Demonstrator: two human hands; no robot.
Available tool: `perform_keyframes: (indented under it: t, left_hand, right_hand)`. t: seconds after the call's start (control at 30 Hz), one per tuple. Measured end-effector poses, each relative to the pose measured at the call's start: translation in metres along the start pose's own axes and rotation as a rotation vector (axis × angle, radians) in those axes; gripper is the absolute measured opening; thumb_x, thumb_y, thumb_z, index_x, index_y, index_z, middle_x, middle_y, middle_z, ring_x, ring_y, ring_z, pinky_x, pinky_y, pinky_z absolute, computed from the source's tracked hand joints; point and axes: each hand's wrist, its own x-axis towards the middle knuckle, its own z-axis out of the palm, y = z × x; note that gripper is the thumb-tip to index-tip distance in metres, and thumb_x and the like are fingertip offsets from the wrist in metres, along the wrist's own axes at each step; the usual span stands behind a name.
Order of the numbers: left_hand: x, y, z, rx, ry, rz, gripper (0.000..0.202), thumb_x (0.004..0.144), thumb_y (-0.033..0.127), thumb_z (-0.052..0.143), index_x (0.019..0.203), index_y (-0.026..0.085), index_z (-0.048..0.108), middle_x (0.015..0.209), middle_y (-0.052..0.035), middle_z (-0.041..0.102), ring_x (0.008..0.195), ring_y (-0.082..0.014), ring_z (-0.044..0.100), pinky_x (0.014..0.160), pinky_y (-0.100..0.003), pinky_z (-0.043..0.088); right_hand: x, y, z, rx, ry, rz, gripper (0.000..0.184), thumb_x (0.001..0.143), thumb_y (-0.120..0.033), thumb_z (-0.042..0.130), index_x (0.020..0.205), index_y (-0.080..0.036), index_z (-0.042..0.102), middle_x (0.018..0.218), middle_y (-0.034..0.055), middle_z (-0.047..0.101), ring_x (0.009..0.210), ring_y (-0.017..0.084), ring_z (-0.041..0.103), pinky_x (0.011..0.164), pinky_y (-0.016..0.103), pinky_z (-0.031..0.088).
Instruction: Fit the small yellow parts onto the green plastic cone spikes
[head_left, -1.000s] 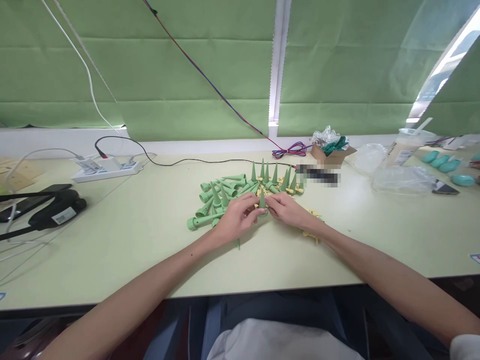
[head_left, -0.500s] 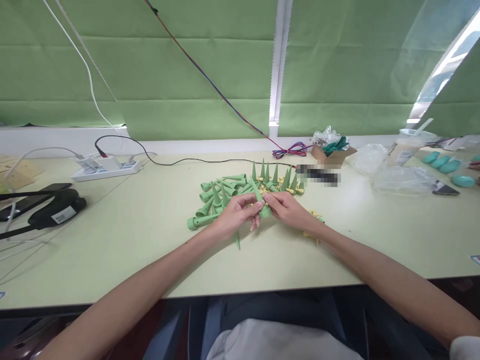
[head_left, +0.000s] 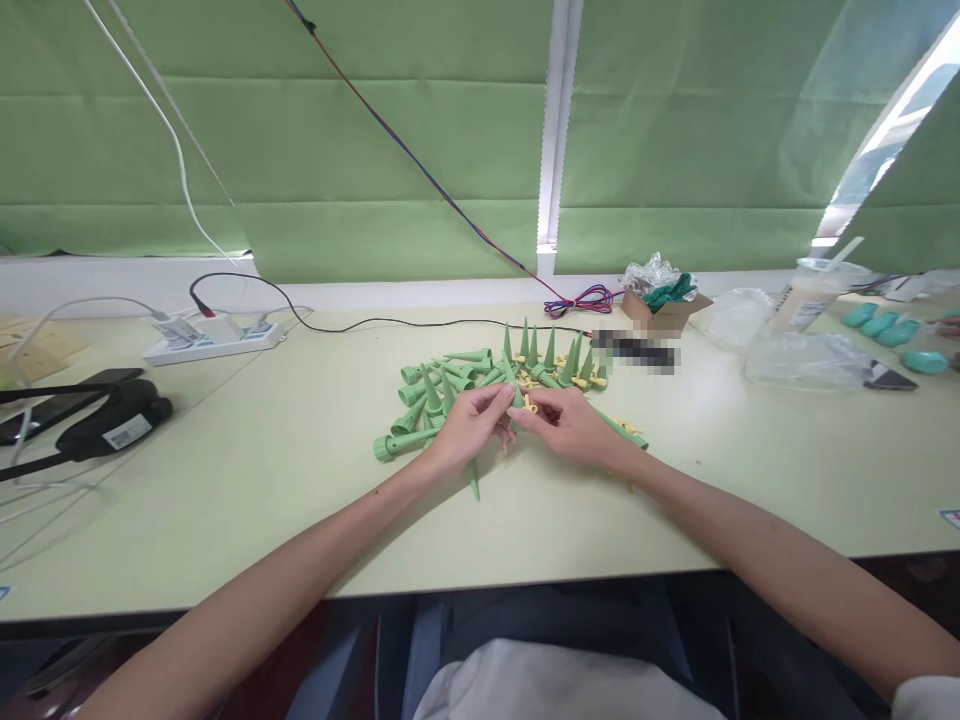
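Observation:
Both hands meet over a pile of green plastic cones point(head_left: 442, 392) in the middle of the pale green table point(head_left: 285, 480). My left hand point(head_left: 469, 428) pinches a green cone point(head_left: 513, 388) by its wide end, tip pointing away. My right hand point(head_left: 568, 424) pinches a small yellow piece point(head_left: 529, 405) right at that cone. Another green cone pokes out under my left hand toward me. Several cones stand upright behind the hands point(head_left: 546, 352), with small yellow pieces point(head_left: 581, 381) scattered among them.
A white power strip point(head_left: 214, 338) with cables lies at the back left, a black device point(head_left: 112, 420) nearer the left edge. At the back right stand a cardboard box point(head_left: 664, 305), clear plastic bags point(head_left: 806, 358), a plastic cup point(head_left: 814, 290) and teal objects point(head_left: 892, 335).
The cone in my hands tipped from upright to leaning away. My right hand shifted a little left and now brings a small yellow piece to the cone's wide end.

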Motion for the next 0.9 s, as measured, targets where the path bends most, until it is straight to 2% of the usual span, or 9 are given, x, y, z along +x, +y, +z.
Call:
perform_keyframes:
  t: [0.3,0.9]
  left_hand:
    - [0.0007,-0.0023,-0.0001,0.060,-0.015,0.035,0.045,0.091,0.056,0.057,0.073,0.014,0.060,0.069,-0.0031,0.058,0.060,-0.0130,0.056,0.049,-0.025,0.052]
    - [-0.0001,-0.0018,-0.0039,0.123,-0.082,0.003,0.050,0.092,0.059,0.053,0.073,0.013,0.063,0.066,-0.0032,0.059,0.054,-0.0131,0.055,0.049,-0.026,0.051]
  right_hand:
    - [-0.0009,0.0008,0.0044,-0.083,0.030,-0.053,0.037,0.092,-0.035,0.055,0.064,-0.020,0.036,0.053,-0.0062,0.039,0.050,0.009,0.032,0.053,0.026,0.027]
    - [-0.0041,-0.0029,0.0048,-0.212,-0.028,-0.082,0.033,0.094,-0.030,0.050,0.067,-0.021,0.033,0.054,-0.0064,0.038,0.048,0.009,0.031,0.053,0.027,0.026]
